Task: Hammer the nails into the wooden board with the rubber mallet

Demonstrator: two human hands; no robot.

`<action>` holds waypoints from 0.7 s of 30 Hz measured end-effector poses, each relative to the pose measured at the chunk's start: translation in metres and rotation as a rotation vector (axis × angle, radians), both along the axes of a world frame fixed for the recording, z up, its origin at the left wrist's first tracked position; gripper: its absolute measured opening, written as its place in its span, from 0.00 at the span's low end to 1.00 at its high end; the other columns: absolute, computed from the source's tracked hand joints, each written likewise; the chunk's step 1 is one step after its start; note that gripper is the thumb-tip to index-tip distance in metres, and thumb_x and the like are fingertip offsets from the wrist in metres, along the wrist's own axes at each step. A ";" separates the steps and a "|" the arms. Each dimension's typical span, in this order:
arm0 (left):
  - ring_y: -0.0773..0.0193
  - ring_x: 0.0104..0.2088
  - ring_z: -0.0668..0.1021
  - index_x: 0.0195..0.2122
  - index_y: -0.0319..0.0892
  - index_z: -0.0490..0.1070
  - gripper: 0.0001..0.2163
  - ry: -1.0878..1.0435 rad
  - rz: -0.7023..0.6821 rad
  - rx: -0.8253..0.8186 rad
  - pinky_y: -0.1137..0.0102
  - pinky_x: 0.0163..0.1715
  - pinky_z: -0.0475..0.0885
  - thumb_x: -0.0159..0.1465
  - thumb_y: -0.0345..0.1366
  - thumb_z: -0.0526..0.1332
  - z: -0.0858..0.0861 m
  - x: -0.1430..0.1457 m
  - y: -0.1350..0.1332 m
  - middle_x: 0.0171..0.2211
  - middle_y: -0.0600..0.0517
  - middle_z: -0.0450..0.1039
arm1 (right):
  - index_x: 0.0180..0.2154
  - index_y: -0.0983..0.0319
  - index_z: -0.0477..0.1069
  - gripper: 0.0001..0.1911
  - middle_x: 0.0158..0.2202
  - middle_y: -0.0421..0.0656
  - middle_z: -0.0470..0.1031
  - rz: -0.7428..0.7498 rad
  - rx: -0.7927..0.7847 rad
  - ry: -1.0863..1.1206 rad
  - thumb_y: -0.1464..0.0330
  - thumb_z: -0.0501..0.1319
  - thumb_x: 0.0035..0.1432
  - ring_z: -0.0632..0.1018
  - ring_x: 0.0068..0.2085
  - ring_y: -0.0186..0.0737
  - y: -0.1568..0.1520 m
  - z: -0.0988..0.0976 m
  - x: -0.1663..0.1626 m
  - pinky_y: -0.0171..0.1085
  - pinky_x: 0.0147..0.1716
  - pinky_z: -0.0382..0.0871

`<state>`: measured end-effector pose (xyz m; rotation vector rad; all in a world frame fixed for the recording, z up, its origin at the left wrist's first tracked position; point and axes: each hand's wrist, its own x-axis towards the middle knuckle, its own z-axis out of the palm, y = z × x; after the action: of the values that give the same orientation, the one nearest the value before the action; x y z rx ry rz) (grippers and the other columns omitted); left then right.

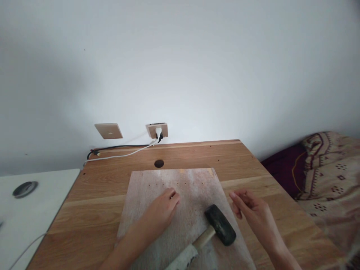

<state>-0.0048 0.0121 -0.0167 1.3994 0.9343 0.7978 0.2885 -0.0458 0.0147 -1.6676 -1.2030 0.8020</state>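
Note:
My left hand point(165, 204) rests over the middle of a pale, worn wooden board point(140, 217), its fingers curled closed. A tiny dark bit shows at its fingertips, too small to name. Just beyond it, a row of several small dots point(185, 183), holes or nail heads, runs across the board's far part. My right hand point(251, 208) hovers beside the board's right edge with thumb and index finger pinched together; I cannot make out what is in them. Between my hands a black-headed rubber mallet point(221, 225) lies on the board, its pale handle point(204, 238) pointing toward me.
Beneath the board is a wooden desk point(92, 215) with a round cable hole point(159, 163). Cables run along its back to a wall socket point(158, 131), beside a blank wall plate point(109, 131). A white table point(42, 210) adjoins at left; patterned cloth point(334, 180) lies at right.

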 end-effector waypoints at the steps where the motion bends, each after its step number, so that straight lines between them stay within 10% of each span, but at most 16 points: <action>1: 0.58 0.38 0.73 0.29 0.48 0.79 0.09 0.001 -0.014 0.009 0.69 0.50 0.65 0.62 0.26 0.66 -0.001 0.000 -0.001 0.35 0.51 0.74 | 0.27 0.58 0.71 0.22 0.18 0.38 0.72 -0.031 0.005 0.025 0.47 0.68 0.55 0.72 0.19 0.36 -0.003 -0.004 0.001 0.33 0.20 0.69; 8: 0.47 0.59 0.74 0.48 0.53 0.81 0.12 0.217 -0.062 0.338 0.55 0.63 0.63 0.65 0.33 0.67 -0.009 -0.023 -0.022 0.54 0.48 0.79 | 0.27 0.60 0.75 0.25 0.25 0.48 0.82 -0.157 -0.026 0.033 0.44 0.73 0.45 0.79 0.25 0.42 -0.015 -0.019 0.009 0.36 0.24 0.75; 13: 0.52 0.56 0.79 0.53 0.57 0.78 0.14 0.647 0.159 0.680 0.61 0.60 0.70 0.67 0.37 0.64 -0.029 -0.095 -0.062 0.55 0.51 0.80 | 0.15 0.56 0.66 0.34 0.18 0.45 0.75 -0.208 -0.089 -0.209 0.38 0.56 0.59 0.77 0.22 0.42 -0.033 -0.035 0.031 0.36 0.24 0.74; 21: 0.56 0.59 0.78 0.73 0.54 0.55 0.34 1.005 0.038 0.956 0.68 0.62 0.69 0.67 0.47 0.64 -0.031 -0.154 -0.110 0.62 0.52 0.75 | 0.44 0.53 0.78 0.21 0.42 0.46 0.86 0.019 -0.181 -0.343 0.47 0.59 0.61 0.86 0.43 0.50 -0.043 -0.061 0.024 0.38 0.38 0.82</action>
<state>-0.1589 -0.0978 -0.0482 2.7594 1.3973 0.5423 0.3128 -0.0889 -0.0464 -2.0035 -1.4134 0.6686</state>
